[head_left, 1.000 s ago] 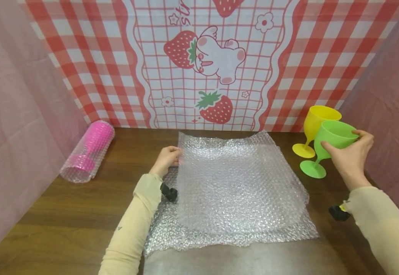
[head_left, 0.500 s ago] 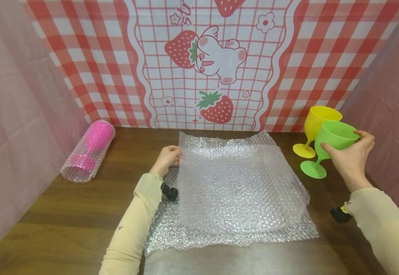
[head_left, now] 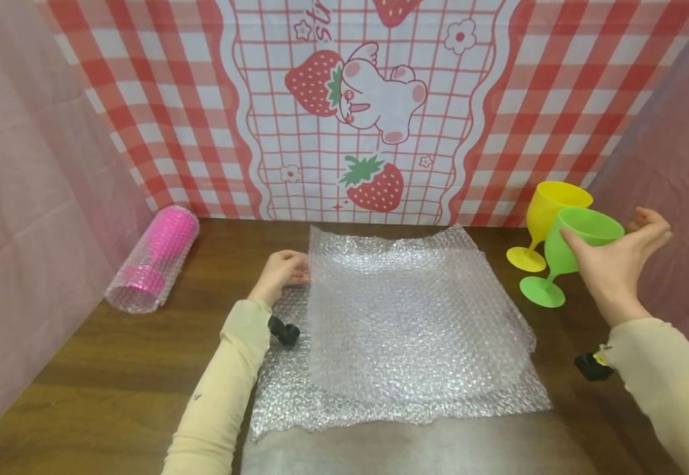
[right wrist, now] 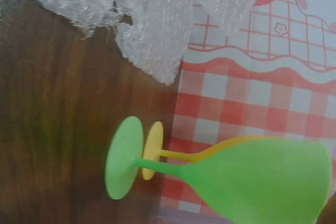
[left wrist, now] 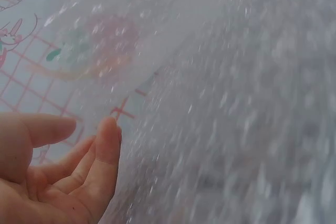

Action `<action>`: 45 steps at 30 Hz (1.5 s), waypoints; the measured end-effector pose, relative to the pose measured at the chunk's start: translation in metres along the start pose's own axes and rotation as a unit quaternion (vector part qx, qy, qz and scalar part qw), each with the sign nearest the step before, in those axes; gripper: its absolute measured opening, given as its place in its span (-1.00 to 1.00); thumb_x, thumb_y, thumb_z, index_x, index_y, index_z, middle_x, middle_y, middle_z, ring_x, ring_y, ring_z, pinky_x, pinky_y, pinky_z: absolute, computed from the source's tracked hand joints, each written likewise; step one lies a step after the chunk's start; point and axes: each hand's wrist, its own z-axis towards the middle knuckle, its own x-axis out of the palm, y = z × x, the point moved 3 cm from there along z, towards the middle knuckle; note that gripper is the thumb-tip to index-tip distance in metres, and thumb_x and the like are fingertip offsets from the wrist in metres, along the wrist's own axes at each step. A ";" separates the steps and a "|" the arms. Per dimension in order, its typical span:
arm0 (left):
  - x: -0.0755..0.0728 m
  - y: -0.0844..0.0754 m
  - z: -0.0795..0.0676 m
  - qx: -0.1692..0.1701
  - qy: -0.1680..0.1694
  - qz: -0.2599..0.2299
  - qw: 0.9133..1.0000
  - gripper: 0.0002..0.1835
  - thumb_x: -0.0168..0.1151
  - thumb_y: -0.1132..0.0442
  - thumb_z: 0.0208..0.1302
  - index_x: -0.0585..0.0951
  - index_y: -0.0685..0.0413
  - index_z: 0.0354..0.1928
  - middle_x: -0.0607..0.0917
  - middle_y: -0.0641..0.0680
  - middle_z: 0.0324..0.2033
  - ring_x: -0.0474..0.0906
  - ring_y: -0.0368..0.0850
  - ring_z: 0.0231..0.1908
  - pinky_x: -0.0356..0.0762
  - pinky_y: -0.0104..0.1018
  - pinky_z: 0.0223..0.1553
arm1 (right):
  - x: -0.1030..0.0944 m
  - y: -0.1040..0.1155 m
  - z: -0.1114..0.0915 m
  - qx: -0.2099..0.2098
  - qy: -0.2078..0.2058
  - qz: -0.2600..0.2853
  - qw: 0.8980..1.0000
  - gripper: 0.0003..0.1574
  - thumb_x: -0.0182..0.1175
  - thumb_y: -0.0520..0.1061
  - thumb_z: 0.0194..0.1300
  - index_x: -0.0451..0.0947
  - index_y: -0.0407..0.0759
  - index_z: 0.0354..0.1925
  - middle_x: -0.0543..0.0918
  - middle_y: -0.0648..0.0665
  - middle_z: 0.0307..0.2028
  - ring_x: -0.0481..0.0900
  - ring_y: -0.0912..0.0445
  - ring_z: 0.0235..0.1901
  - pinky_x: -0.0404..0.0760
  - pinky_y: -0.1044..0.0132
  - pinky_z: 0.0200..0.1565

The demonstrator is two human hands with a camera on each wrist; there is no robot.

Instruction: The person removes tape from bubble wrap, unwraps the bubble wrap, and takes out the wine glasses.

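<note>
A green goblet [head_left: 582,244] stands upright at the right, just in front of a yellow goblet [head_left: 538,214]. My right hand [head_left: 614,267] is beside the green goblet, its thumb overlapping the bowl and its fingers lifted away from the rim. In the right wrist view the green goblet [right wrist: 257,182] largely covers the yellow one. Layered bubble wrap sheets [head_left: 416,323] lie in the middle of the table. At their left edge is my left hand [head_left: 279,272]. Its thumb and fingers [left wrist: 107,148] are apart in the left wrist view, holding nothing, close to the wrap.
A pink goblet rolled in bubble wrap [head_left: 153,264] lies at the back left of the wooden table [head_left: 113,382]. A checked strawberry-print cloth [head_left: 374,112] hangs behind, and pink curtains [head_left: 24,165] close off both sides. A greyish sheet [head_left: 416,448] lies at the front.
My right hand has loosened from the green goblet, fingers lifting off the rim to the right. My left hand has shifted slightly left, its fingers coming off the wrap's edge. The goblets stay put.
</note>
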 end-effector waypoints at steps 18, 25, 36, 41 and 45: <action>-0.053 -0.033 -0.008 0.056 -0.062 0.165 0.983 -0.65 -0.01 0.28 0.28 0.44 0.40 0.01 0.58 0.38 -0.17 0.59 -0.03 -0.41 0.61 -0.24 -0.29 | 0.025 0.068 -0.021 -0.104 0.060 0.058 0.991 -0.31 -0.03 -0.14 0.21 0.13 -0.10 0.32 0.09 0.04 0.31 0.10 0.22 0.28 0.08 0.39 0.30; -0.077 -0.040 -0.014 0.061 -0.091 0.222 0.969 -0.63 -0.01 0.20 0.29 0.45 0.31 0.04 0.58 0.34 -0.10 0.54 0.19 -0.16 0.54 -0.07 -0.12 | 0.060 0.100 -0.041 -0.066 0.170 0.099 0.978 -0.27 -0.05 -0.13 0.26 0.02 -0.15 0.37 -0.03 -0.02 0.37 0.05 0.16 0.32 0.16 0.28 0.29; -0.111 -0.065 -0.028 0.109 -0.167 0.344 0.918 -0.63 0.02 0.18 0.22 0.50 0.28 -0.02 0.56 0.31 -0.07 0.46 0.16 -0.06 0.39 -0.03 -0.01 | 0.103 0.115 -0.057 -0.008 0.251 0.132 0.959 -0.28 -0.05 -0.11 0.31 -0.01 -0.23 0.36 0.11 -0.21 0.34 0.10 0.00 0.32 0.15 0.17 0.30; -0.125 -0.072 -0.033 0.136 -0.219 0.380 0.888 -0.57 0.04 0.24 0.15 0.45 0.38 0.03 0.43 0.40 -0.03 0.28 0.27 0.06 0.21 0.03 0.12 | 0.122 0.119 -0.071 0.024 0.294 0.172 0.940 -0.26 -0.07 -0.17 0.31 -0.09 -0.30 0.37 0.06 -0.22 0.37 0.04 0.02 0.35 0.09 0.21 0.32; -0.138 -0.073 -0.039 0.132 -0.249 0.412 0.866 -0.50 0.04 0.25 0.12 0.38 0.40 0.09 0.30 0.45 0.06 0.15 0.32 0.14 0.09 0.08 0.18 | 0.137 0.120 -0.084 0.024 0.334 0.161 0.929 -0.26 -0.09 -0.14 0.32 -0.10 -0.30 0.37 0.04 -0.22 0.37 0.01 -0.01 0.36 0.07 0.17 0.33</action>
